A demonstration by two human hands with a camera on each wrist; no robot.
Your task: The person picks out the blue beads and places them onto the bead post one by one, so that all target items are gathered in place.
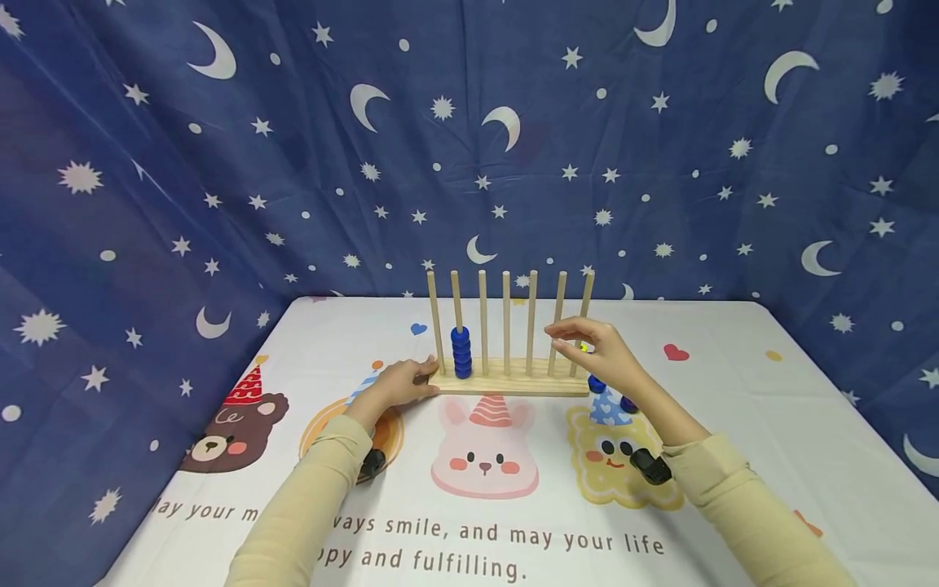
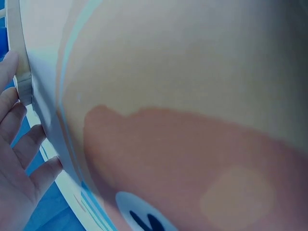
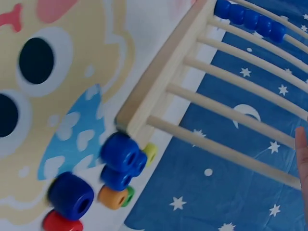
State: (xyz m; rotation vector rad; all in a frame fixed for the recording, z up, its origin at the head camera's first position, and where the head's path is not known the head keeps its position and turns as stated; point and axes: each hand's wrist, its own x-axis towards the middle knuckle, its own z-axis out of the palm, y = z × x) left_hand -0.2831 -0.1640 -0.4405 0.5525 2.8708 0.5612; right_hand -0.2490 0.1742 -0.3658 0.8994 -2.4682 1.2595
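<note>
A wooden bead rack (image 1: pixel 506 385) stands on the table, with a row of upright pegs. Several blue beads (image 1: pixel 461 353) are stacked on the second peg from the left. At the rack's left end my left hand (image 1: pixel 399 383) grips the base between thumb and fingers; its other fingers are spread in the left wrist view. My right hand (image 1: pixel 597 346) hovers by the pegs at the right end, fingers bent and apart from the thumb, no bead visible between them. Only a fingertip (image 3: pixel 301 144) of it shows in the right wrist view.
Loose beads lie off the rack's right end: a dark blue bead (image 3: pixel 71 196), a red bead (image 3: pixel 62 222), an orange bead (image 3: pixel 112 197), a yellow bead (image 3: pixel 150 153) and others. A printed white cloth (image 1: pixel 484 522) covers the table. Behind hangs a blue star-and-moon curtain (image 1: pixel 469 147).
</note>
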